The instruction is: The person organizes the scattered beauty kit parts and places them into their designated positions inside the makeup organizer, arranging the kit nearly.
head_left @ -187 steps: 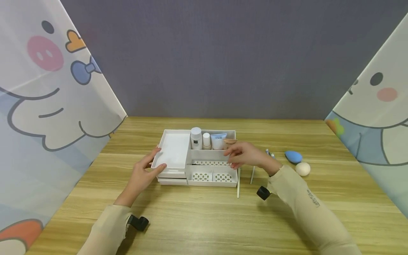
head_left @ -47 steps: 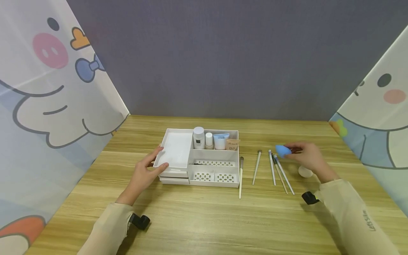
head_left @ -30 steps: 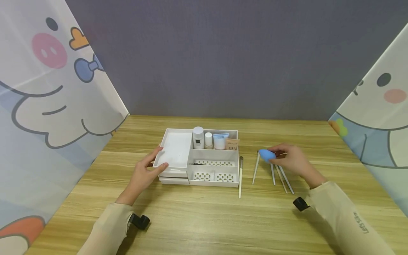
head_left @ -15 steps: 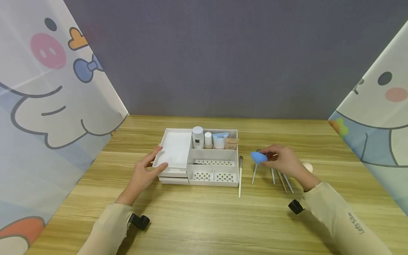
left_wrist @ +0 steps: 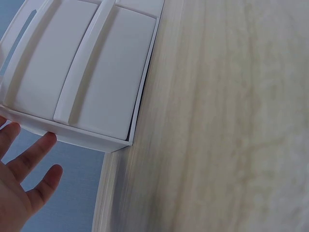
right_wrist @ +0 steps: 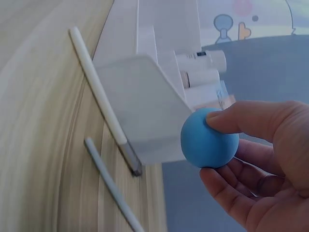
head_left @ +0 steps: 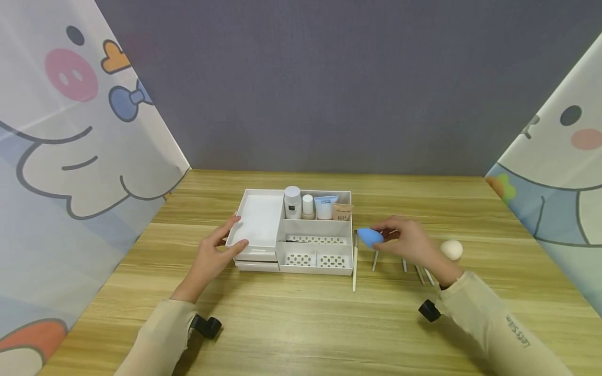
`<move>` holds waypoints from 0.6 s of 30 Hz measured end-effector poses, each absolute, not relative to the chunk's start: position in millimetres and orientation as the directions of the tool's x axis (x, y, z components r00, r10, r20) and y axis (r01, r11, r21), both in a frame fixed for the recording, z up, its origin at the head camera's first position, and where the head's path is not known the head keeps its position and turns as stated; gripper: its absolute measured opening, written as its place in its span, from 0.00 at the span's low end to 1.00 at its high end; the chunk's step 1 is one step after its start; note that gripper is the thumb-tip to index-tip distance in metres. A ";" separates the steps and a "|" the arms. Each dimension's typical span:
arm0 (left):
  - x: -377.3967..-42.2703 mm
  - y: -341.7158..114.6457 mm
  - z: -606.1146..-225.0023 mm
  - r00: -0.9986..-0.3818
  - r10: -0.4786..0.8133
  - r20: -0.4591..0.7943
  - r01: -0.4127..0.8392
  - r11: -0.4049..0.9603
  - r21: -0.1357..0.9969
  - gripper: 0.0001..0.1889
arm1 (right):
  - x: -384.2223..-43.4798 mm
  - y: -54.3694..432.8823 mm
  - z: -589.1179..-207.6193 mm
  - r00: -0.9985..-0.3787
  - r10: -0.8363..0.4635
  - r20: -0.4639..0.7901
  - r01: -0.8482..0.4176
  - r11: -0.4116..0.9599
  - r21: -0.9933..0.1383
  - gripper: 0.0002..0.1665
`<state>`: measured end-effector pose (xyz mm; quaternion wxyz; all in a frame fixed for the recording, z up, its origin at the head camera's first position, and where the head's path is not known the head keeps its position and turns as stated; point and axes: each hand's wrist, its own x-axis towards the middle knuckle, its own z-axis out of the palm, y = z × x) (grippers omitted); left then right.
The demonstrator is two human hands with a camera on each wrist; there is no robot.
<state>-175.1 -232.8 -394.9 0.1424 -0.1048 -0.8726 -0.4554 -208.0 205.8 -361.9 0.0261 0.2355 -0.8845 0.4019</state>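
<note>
In the head view my left hand (head_left: 213, 253) touches the left side of a white desktop organizer (head_left: 257, 216). Its fingers lie spread against the side wall in the left wrist view, by the drawer fronts (left_wrist: 96, 63). My right hand (head_left: 406, 240) pinches a blue makeup sponge (right_wrist: 208, 140) between thumb and fingers. The sponge is held up just right of the organizer, above a makeup brush (head_left: 355, 266) that lies along its right side. A bottle (head_left: 292, 203), a smaller white-capped bottle (head_left: 308, 205) and two tubes (head_left: 325, 208) stand in the back compartment.
A cream sponge (head_left: 451, 249) lies on the wooden table (head_left: 301, 324) at the right. Several more brushes (head_left: 418, 274) lie partly hidden under my right hand. The front compartments have perforated floors (head_left: 331, 261). A grey partition (head_left: 301, 89) rises behind the table.
My right hand took the blue sponge from its place near the cream one and has carried it left, over the brushes, to the organizer's right side. My left hand has stayed at the organizer.
</note>
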 end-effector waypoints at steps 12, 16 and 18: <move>-175.2 -232.3 -394.5 -0.934 0.052 0.353 0.321 0.556 0.767 0.31 | -199.6 183.5 -357.3 -0.838 -0.460 0.293 -0.523 0.528 -0.669 0.21; -175.4 -232.3 -394.7 -0.933 0.051 0.356 0.324 0.550 0.770 0.31 | -199.6 175.0 -359.1 -0.821 -0.484 0.303 -0.541 0.491 -0.683 0.21; -175.2 -232.3 -394.4 -0.934 0.050 0.354 0.322 0.551 0.770 0.30 | -199.7 170.5 -360.8 -0.812 -0.499 0.304 -0.548 0.470 -0.692 0.20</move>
